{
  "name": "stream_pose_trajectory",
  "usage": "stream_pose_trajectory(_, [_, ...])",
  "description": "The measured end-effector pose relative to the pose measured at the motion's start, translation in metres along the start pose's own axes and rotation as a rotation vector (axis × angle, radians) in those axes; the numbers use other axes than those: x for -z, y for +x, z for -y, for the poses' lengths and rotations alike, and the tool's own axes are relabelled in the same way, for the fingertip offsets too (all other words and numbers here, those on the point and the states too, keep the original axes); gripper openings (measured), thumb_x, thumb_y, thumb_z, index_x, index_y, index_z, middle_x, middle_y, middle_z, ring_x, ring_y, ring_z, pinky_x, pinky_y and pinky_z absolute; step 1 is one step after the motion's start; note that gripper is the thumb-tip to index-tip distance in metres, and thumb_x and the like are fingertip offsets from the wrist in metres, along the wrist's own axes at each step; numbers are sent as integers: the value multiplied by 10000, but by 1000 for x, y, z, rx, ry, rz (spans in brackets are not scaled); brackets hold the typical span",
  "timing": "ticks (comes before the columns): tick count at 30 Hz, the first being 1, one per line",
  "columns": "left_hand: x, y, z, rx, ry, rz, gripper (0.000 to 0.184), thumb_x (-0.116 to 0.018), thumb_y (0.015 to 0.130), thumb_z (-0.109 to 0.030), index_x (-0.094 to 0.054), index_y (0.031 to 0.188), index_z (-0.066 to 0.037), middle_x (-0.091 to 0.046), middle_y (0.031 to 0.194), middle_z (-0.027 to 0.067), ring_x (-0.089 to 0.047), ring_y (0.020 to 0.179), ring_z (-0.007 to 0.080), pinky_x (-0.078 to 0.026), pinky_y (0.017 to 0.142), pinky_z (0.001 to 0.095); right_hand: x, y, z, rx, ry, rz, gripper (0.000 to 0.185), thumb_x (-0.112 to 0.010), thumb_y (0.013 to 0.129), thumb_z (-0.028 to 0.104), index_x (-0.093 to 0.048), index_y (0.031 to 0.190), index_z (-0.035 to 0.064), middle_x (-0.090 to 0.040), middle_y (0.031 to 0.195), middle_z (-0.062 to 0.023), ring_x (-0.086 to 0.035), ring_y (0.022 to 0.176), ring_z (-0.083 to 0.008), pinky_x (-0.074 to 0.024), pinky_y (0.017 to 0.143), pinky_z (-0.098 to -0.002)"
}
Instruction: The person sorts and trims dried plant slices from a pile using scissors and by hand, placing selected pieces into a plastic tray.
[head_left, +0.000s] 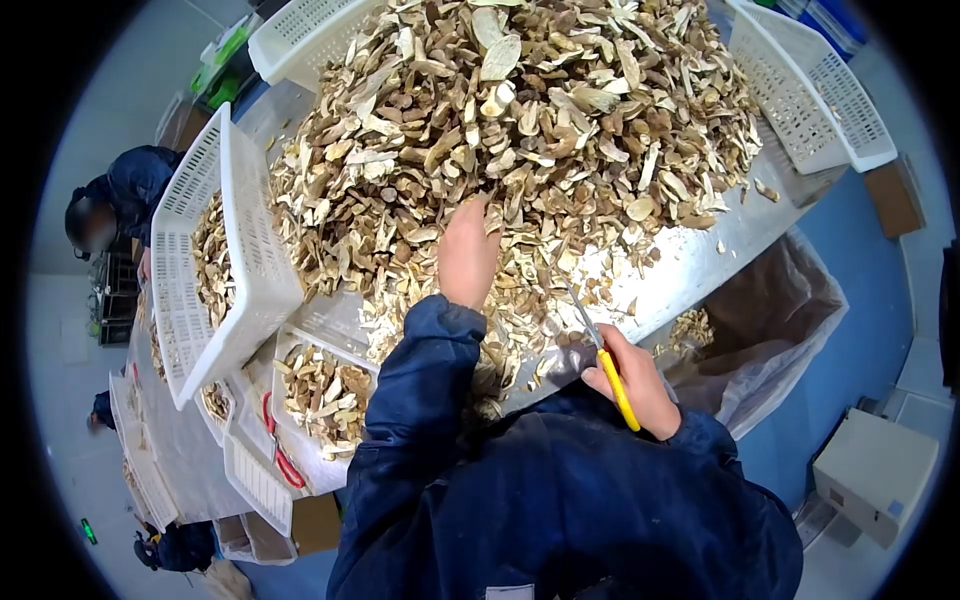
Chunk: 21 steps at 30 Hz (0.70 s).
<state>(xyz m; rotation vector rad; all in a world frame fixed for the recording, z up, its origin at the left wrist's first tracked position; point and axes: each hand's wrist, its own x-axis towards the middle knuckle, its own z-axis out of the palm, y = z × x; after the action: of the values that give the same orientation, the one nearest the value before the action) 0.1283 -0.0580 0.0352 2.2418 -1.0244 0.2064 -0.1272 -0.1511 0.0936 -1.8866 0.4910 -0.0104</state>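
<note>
Yellow-handled metal scissors are gripped by the right hand, while piled brown-and-cream slices are touched by the left hand, its pinch indiscernible.

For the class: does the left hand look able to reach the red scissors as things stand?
Probably yes: the red handles lie uncovered, though the left hand must cross a white tray of slices.

Single head-worn camera; wide circular view from above the near edge of the bench, facing forward and steeply down; hands at close range.
</note>
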Motion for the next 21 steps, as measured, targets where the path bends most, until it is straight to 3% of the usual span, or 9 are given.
stream_pose_trajectory(3, [-1, 5, -9, 202, 59, 88, 368, -675, 746, -26, -561, 1095, -15, -596, 1007, 177, -578, 928, 364, -465, 807, 409, 3, -1, -3, -15, 5, -15, 517, -697, 834, 272, -462, 1212, 9, -582, 876, -213, -577, 796, -387, -463, 715, -382])
stream_pose_trajectory(7, [3, 0, -13, 247, 53, 112, 327, -685, 743, -40, -563, 1047, -44, -576, 981, 157, -574, 923, 351, -464, 790, 399, 2, 1, -9, -29, 12, -26, 517, -696, 835, 271, -464, 1212, 4, -577, 871, -209, -574, 781, -380, -464, 716, -370])
stream_pose_trajectory(10, [-3, -3, -4, 182, 89, 75, 277, -694, 744, -48, -575, 994, -62, -576, 1016, 140, -599, 865, 359, -490, 725, 417, 1, 4, -8, -31, 12, -28, 515, -696, 836, 268, -466, 1209, -2, -579, 875, -208, -577, 779, -372, -466, 721, -366])
stream_pose_trajectory(13, [-4, -1, 0, 124, -50, -22, 191, -696, 755, -71, -588, 909, -40, -613, 975, 139, -607, 855, 347, -486, 736, 399, 1, 4, -9, -22, 15, -45, 525, -705, 826, 265, -467, 1206, -8, -573, 855, -204, -577, 765, -361, -464, 712, -368])
stream_pose_trajectory(15, [8, -2, -9, 250, -311, -29, 139, -682, 797, -103, -588, 867, -29, -639, 898, 129, -619, 819, 306, -476, 753, 383, 2, 5, -8, -21, -5, -71, 544, -721, 807, 261, -469, 1208, -7, -567, 842, -193, -573, 759, -352, -462, 708, -373])
stream_pose_trajectory(16, [21, -5, -17, 325, -421, 31, 120, -657, 837, -121, -582, 879, -37, -648, 847, 103, -621, 733, 206, -484, 675, 318, 2, 5, -8, -30, -25, -83, 558, -731, 794, 259, -470, 1212, -5, -565, 840, -185, -570, 761, -347, -461, 710, -377])
stream_pose_trajectory(17, [33, -8, -26, 542, -705, 164, 130, -646, 859, -130, -585, 926, -37, -635, 853, 71, -582, 650, 123, -453, 570, 238, 1, 5, -7, -41, -46, -92, 573, -742, 781, 256, -471, 1215, -3, -562, 837, -176, -567, 763, -341, -460, 713, -382])
stream_pose_trajectory(19, [50, -24, -45, 626, -961, 225, 182, -615, 879, -104, -579, 1020, 7, -583, 749, 4, -477, 559, 39, -343, 489, 177, -1, 8, -4, 28, -163, -138, 606, -758, 757, 257, -470, 1224, -1, -561, 870, -168, -559, 801, -343, -457, 732, -396])
stream_pose_trajectory(21, [61, -42, -48, 678, -1012, 389, 322, -613, 881, -115, -556, 1158, 39, -591, 827, 29, -520, 586, 74, -386, 504, 190, -4, 11, -3, 129, -260, -172, 634, -769, 741, 260, -466, 1232, -2, -559, 914, -168, -551, 843, -348, -454, 753, -409])
